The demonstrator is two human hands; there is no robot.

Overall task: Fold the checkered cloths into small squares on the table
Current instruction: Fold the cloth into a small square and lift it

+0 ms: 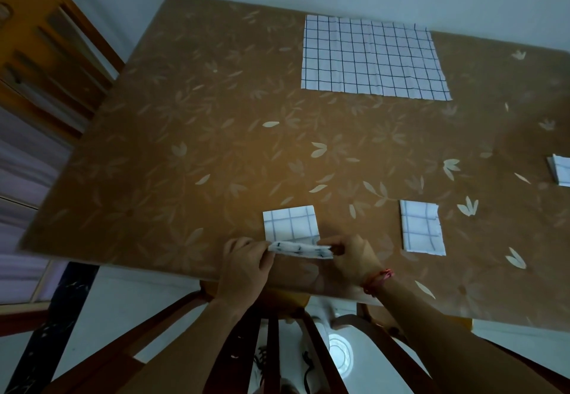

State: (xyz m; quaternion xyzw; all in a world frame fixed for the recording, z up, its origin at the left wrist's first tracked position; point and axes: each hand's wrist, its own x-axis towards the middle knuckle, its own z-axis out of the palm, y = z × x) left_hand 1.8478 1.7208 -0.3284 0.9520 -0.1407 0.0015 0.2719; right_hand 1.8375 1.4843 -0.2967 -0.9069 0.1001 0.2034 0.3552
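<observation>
A small folded checkered cloth [290, 222] lies near the table's front edge. Its near edge is lifted into a fold. My left hand [246, 265] pinches that edge at its left end, and my right hand [354, 259] pinches it at the right end. A second folded checkered square [422, 227] lies flat to the right of my hands. A third folded piece [562, 173] shows partly at the right frame edge. A large unfolded checkered cloth [371, 58] is spread flat at the far side of the table.
The table [191, 146] has a brown covering with a pale leaf pattern. A wooden chair back [268, 347] stands below the front edge, between my arms. A wooden cabinet [46, 47] stands at the far left. White floor shows below the table.
</observation>
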